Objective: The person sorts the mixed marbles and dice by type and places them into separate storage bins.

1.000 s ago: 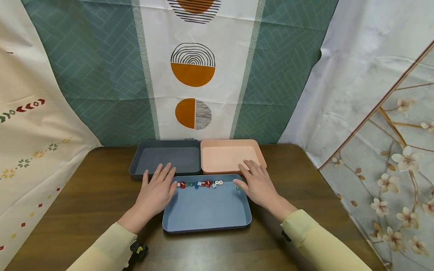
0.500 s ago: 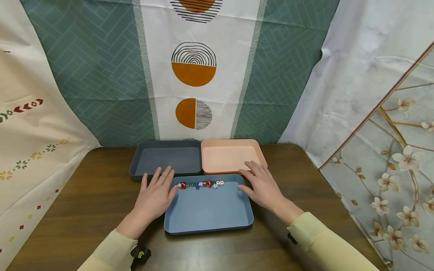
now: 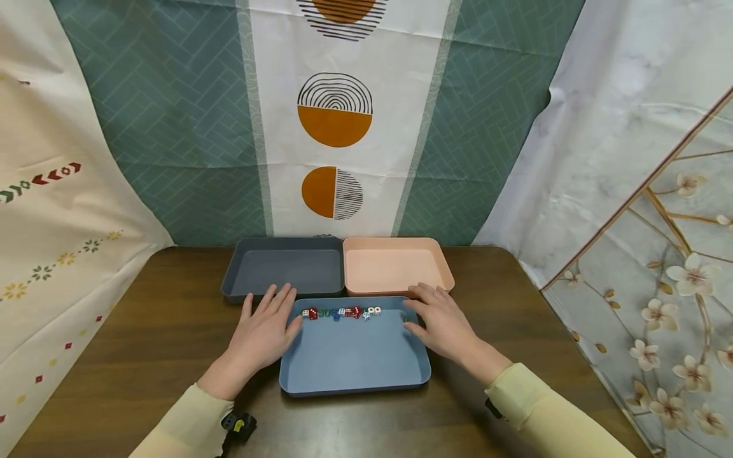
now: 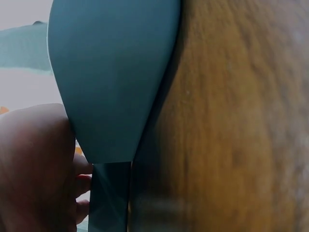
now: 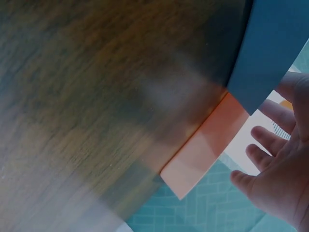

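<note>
Flat now, left hand (image 3: 265, 331) and right hand (image 3: 443, 321) (fingers spread, grasping nothing) against the blue tray (image 3: 355, 356) sides.

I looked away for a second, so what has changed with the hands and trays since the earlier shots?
The right hand drew back off the pink tray to the blue tray's right edge. The left hand stayed flat at its left edge. Dice and grey tray unchanged.
</note>
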Demonstrator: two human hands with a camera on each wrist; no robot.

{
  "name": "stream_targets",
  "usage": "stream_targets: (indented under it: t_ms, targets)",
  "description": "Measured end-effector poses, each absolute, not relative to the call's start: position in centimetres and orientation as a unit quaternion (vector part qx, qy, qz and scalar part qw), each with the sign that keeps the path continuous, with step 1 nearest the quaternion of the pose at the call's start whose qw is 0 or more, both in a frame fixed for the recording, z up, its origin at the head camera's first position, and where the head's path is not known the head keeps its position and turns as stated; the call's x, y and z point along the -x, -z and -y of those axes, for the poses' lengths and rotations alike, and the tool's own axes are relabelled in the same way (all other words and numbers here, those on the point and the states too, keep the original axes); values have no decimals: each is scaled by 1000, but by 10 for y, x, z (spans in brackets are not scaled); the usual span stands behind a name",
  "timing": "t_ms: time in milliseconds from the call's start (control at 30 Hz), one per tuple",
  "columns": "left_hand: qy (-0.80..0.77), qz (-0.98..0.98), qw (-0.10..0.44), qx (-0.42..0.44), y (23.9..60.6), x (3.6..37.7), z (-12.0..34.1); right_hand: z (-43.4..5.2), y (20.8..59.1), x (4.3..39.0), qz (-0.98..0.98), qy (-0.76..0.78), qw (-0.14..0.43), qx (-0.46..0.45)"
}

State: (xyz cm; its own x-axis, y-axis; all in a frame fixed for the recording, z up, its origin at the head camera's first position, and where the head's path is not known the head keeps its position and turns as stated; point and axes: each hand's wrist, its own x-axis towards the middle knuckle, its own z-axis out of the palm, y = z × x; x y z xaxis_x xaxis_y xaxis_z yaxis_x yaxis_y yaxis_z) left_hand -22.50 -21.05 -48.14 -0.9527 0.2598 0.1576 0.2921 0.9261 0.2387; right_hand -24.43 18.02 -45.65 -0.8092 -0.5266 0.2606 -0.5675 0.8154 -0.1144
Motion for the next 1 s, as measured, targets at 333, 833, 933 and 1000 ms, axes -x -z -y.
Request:
stream_targets:
  t_ms: [333, 833, 933, 1000]
  targets:
    - [137, 978, 36, 152, 478, 230, 212, -178, 457, 248, 949, -77, 100, -288]
    - [133, 977, 39, 160, 477, 226, 216, -170, 457, 250, 959, -45, 89, -265]
    - [132, 978, 38, 158, 477, 225, 216, -168, 456, 250, 960, -45, 93, -259]
    - [133, 978, 36, 157, 477, 224, 216, -166, 456, 250, 961, -46, 95, -254]
